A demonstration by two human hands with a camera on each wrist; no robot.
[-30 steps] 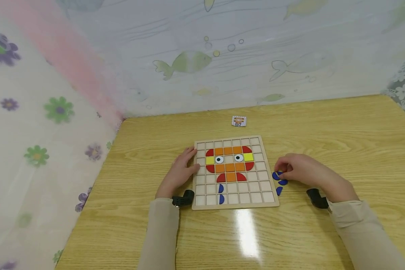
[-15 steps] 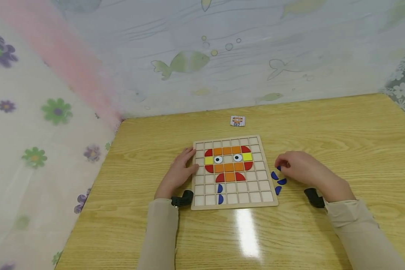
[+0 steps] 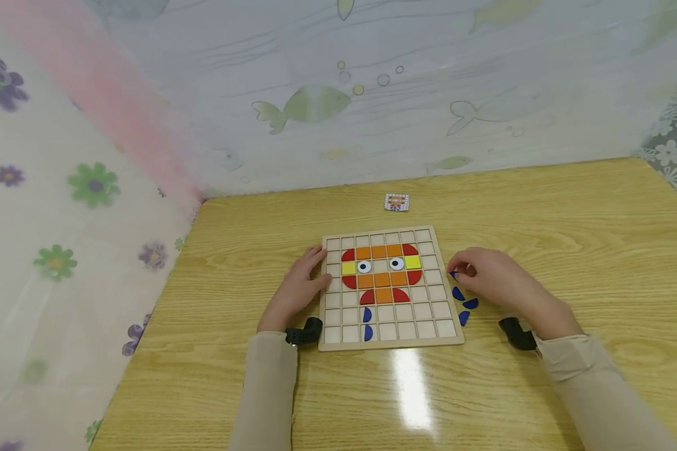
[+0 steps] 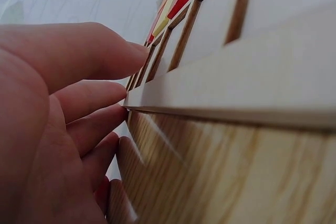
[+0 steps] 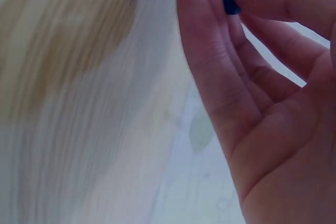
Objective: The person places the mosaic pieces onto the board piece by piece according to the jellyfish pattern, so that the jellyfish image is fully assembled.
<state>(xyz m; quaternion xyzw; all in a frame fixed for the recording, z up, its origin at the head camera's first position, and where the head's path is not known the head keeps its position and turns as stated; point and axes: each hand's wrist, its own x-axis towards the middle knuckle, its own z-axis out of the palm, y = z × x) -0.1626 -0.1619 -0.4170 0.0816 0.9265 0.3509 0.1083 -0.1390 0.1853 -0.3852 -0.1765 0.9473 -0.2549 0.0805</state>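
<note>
A square wooden grid board [image 3: 425,313] lies on the table, with red, orange and yellow pieces and two eye discs in its cells. Two blue pieces [image 3: 367,315] sit one below the other in its lower rows. My left hand [image 3: 299,287] rests at the board's left edge, its thumb over the rim and its fingers straight along the side. At the board's right side, my right hand [image 3: 488,275] pinches a blue piece [image 5: 229,1] between thumb and fingertips. Several loose blue pieces [image 3: 470,304] lie just below that hand.
A small printed picture card [image 3: 397,202] lies behind the board on the wooden table [image 3: 248,250]. A wall sheet [image 3: 293,50] with fish drawings rises at the table's back edge, and a flowered sheet [image 3: 56,313] hangs at the left.
My right hand has picked a blue piece from the loose group and moved left with it toward the board's right edge. The left hand has stayed at the board.
</note>
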